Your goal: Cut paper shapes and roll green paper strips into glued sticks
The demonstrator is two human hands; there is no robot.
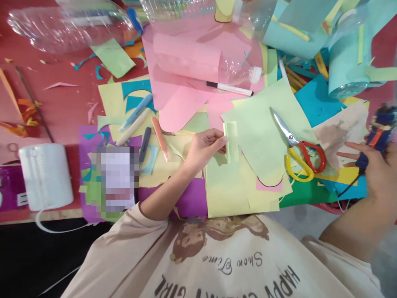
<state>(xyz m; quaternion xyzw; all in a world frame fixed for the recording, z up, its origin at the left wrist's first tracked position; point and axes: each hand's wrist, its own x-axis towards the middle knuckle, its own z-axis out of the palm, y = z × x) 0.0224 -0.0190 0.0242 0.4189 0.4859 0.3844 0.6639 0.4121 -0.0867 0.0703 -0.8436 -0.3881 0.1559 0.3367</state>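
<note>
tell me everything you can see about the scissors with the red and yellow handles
The scissors have slim, silvery, metallic-looking blades joined at a round pivot, and two looped handles, one red, one yellow, apparently plastic-coated. The blades look closed, their tip pointing toward the upper left of the picture. They lie with the blades over a pale green sheet, the handles reaching past its edge. Neither hand touches them: they lie between the left hand and the right hand.

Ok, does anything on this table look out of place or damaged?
The pale sheet beside the right hand has brownish blotches, as if stained, though they may be printed. Orange paper scraps lie loose on the red table, looking untidy.
</note>
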